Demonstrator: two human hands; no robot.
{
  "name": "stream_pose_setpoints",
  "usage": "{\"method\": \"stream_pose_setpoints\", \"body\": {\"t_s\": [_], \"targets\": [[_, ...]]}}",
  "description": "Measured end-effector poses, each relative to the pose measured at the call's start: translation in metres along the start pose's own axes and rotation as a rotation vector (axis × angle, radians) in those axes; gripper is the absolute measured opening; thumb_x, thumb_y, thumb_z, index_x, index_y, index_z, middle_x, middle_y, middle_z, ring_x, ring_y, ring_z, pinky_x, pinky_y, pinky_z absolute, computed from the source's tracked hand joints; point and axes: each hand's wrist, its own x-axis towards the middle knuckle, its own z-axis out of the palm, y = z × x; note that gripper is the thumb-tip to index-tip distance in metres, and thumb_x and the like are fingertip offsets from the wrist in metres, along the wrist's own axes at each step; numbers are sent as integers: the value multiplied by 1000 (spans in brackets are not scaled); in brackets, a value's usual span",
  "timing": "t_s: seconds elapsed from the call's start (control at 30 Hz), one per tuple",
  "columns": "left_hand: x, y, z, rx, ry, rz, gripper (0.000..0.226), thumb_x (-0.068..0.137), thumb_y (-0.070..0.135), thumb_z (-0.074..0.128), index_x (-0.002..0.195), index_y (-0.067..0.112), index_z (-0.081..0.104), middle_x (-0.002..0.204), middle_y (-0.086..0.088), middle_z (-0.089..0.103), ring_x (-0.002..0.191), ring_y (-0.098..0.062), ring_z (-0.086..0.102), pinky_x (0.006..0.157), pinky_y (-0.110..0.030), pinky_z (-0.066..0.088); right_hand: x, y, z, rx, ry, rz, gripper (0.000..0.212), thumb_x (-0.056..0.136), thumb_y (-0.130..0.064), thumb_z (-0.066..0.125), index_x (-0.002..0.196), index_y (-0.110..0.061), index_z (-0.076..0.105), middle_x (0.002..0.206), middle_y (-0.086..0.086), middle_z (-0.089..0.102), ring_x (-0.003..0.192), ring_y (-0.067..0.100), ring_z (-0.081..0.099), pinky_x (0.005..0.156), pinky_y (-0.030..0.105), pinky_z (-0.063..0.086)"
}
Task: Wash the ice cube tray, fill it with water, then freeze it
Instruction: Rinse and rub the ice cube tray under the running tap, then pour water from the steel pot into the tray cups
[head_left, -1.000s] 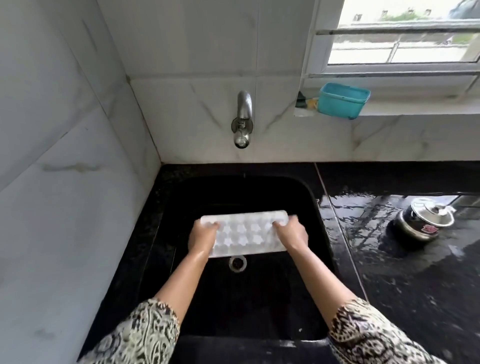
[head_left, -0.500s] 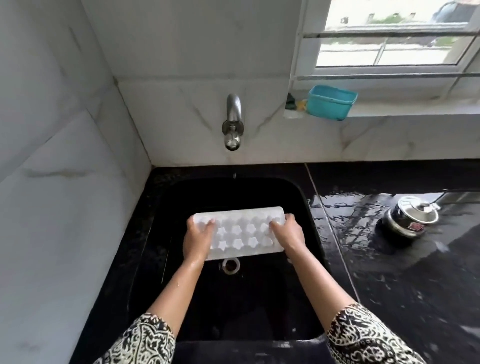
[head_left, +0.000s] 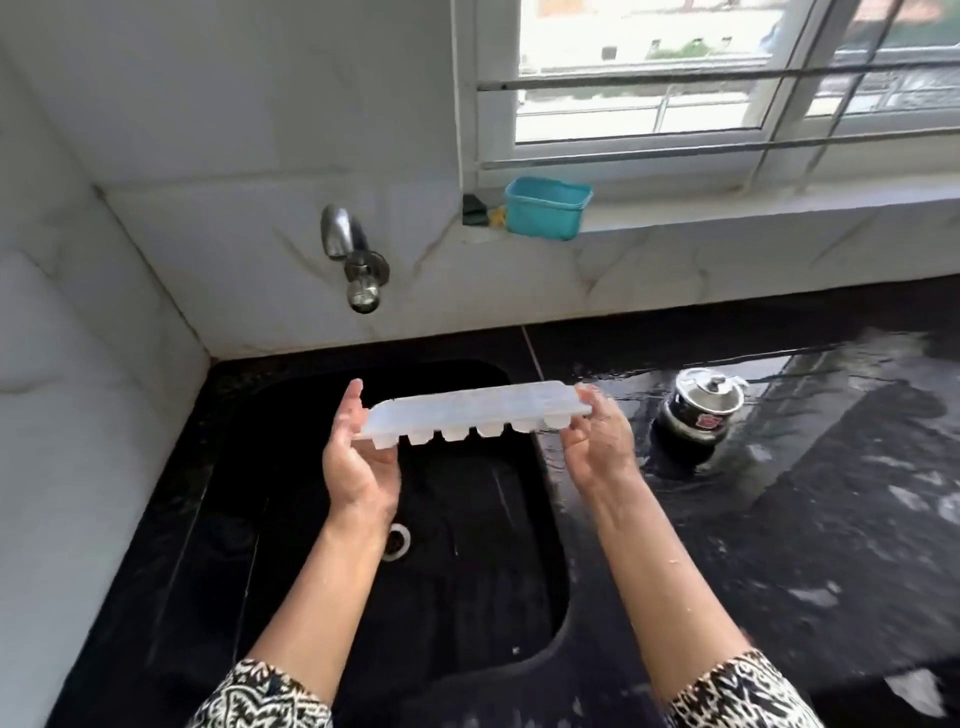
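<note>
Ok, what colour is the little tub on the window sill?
The tub is teal; the head view shows it best.

Home kitchen: black sink (head_left: 270, 519), wall tap (head_left: 358, 270), wet counter (head_left: 779, 519)

Ice cube tray (head_left: 467, 410) seen edge-on, cell insides out of sight, left hand (head_left: 358, 462) with fingertips lost under its nine o'clock end, drain (head_left: 399, 540) half covered by that wrist, sleeves (head_left: 260, 696) cut off at six o'clock, counter (head_left: 831, 519) smeared at four o'clock, steel pot (head_left: 701, 405) label unreadable
</note>
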Motion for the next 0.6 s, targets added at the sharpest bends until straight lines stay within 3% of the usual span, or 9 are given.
{"method": "stream_pose_setpoints", "body": {"t_s": [0.07, 0.13, 0.2, 0.3, 0.37, 0.47, 0.6], "targets": [[-15, -16, 15, 7, 1, -67, 52, 89, 0, 32, 139, 7, 46, 123, -5, 51, 106, -17, 59, 86, -29, 49, 1, -27, -23, -68, -28, -8, 18, 93, 0, 49, 100, -17, 51, 83, 3, 59, 57, 8, 61, 48, 20, 48], [-32, -34, 27, 65, -20, -123, 60, 87, -2, 31, 146, 6, 34, 139, -11, 45, 121, -26, 54, 96, -30, 48, 5, -51, -47, -140, -42, -2, 27, 93, 2, 50, 115, -14, 50, 95, 6, 62, 63, 8, 66, 50, 20, 51], [-51, -59, 39, 132, -37, -147, 62, 86, -4, 31, 148, 5, 31, 133, -11, 53, 109, -25, 62, 86, -26, 53, 11, -74, -75, -216, -58, -12, 36, 93, 2, 53, 127, -7, 46, 111, 10, 62, 80, 13, 68, 62, 23, 57], [-86, -95, 57, 197, -80, -163, 55, 85, -6, 29, 134, 8, 50, 112, -5, 68, 98, -20, 68, 74, -27, 54, 20, -107, -118, -365, -43, -34, 42, 89, 11, 51, 127, -4, 44, 119, 10, 62, 104, 23, 62, 86, 35, 54], [-110, -118, 68, 274, -174, -164, 49, 81, -7, 29, 115, 9, 62, 106, -10, 71, 98, -25, 68, 74, -31, 56, 22, -129, -149, -448, -63, -29, 46, 85, 17, 50, 123, -8, 44, 112, 5, 63, 99, 18, 63, 78, 33, 57], [-131, -153, 74, 357, -261, -157, 50, 80, -2, 40, 127, 4, 53, 122, -23, 61, 110, -37, 62, 80, -41, 55, 24, -149, -194, -542, -67, -45, 44, 87, 14, 54, 126, -6, 48, 118, 8, 62, 102, 18, 63, 70, 26, 59], [-155, -200, 75, 620, -114, -60, 51, 90, 3, 51, 138, 21, 49, 132, -4, 59, 116, -21, 61, 96, -43, 51, 30, -160, -239, -679, -21, -105, 36, 88, 7, 57, 120, -10, 56, 116, 8, 63, 106, 20, 62, 75, 28, 58]]}}
